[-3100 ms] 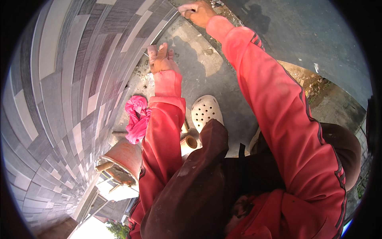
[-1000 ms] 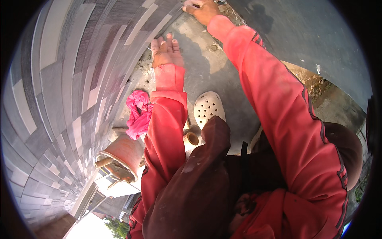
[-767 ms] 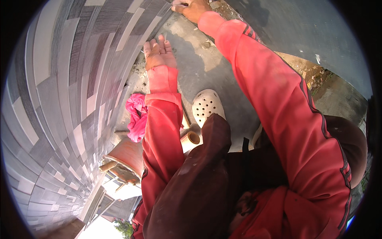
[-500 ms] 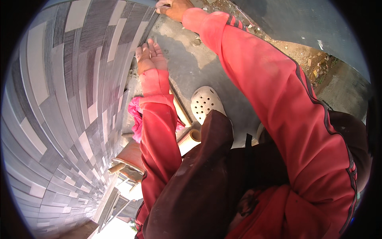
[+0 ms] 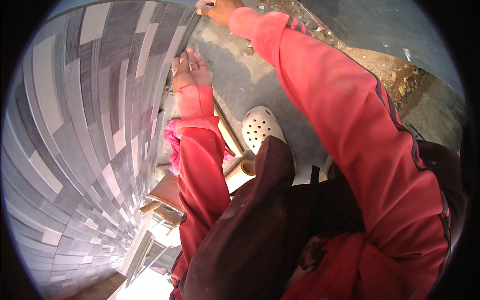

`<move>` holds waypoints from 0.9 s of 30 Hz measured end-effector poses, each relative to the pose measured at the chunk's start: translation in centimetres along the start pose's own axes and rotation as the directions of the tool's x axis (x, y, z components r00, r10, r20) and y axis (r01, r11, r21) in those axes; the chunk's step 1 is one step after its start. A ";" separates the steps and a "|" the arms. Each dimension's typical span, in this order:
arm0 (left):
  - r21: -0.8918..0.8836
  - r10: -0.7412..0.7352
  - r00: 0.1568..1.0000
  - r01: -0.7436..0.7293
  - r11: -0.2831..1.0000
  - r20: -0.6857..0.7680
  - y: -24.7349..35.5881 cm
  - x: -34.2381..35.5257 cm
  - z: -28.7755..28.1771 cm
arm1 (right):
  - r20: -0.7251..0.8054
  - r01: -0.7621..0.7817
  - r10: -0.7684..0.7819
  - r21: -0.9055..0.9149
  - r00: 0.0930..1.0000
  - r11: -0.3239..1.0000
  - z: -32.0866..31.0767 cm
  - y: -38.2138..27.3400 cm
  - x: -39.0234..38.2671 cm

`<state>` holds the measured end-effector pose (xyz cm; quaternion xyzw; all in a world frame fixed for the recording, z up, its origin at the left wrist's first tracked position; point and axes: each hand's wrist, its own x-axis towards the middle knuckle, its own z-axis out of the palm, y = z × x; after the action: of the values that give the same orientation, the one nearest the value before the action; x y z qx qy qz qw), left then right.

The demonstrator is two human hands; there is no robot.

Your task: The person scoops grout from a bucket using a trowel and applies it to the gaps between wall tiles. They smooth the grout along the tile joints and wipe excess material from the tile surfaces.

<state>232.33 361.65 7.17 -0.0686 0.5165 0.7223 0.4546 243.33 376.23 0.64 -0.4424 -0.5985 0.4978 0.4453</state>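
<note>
Grey and white wood-patterned tiles [image 5: 107, 100] cover the wall along my left side. At the far end of this wall, my right hand [image 5: 220, 11] has its thumb and fingers closed on the edge of a tile. Nearer to me, my left hand [image 5: 192, 72] is palm up with its fingers stretched out. Its fingertips are close beside the lower edge of the tiles; whether they press on it I cannot tell. Nothing lies in the left palm.
Below my left forearm lie a pink cloth [image 5: 173, 145], a wooden strip [image 5: 228, 134] and a hollow tube end [image 5: 246, 168]. A reddish container [image 5: 167, 192] with a wooden handle stands against the wall. My pale clog [image 5: 261, 127] rests on the concrete floor [image 5: 232, 82]. Rubble [image 5: 395, 75] lies at right.
The view has shifted slightly. Both hands keep nearly the same place and pose at the tile edge.
</note>
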 end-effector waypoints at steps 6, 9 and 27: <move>0.014 -0.018 1.000 0.017 1.000 0.012 1.3 0.3 -1.1 | 0.007 -0.146 0.146 -0.049 0.989 0.988 0.3 -2.7 -0.6; 0.010 -0.030 0.999 0.030 0.999 0.015 1.0 0.1 -0.8 | -0.024 -0.150 0.149 -0.068 0.989 0.986 -0.3 -2.7 -0.7; 0.108 0.003 0.997 -0.011 0.994 0.072 2.0 -1.4 -0.1 | 0.248 -0.078 0.123 -0.186 0.961 0.979 -2.3 -3.7 -0.6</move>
<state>231.66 360.59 9.29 -0.0161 0.5386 0.6967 0.4735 245.35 375.68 4.52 -0.4410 -0.6693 0.5190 0.2971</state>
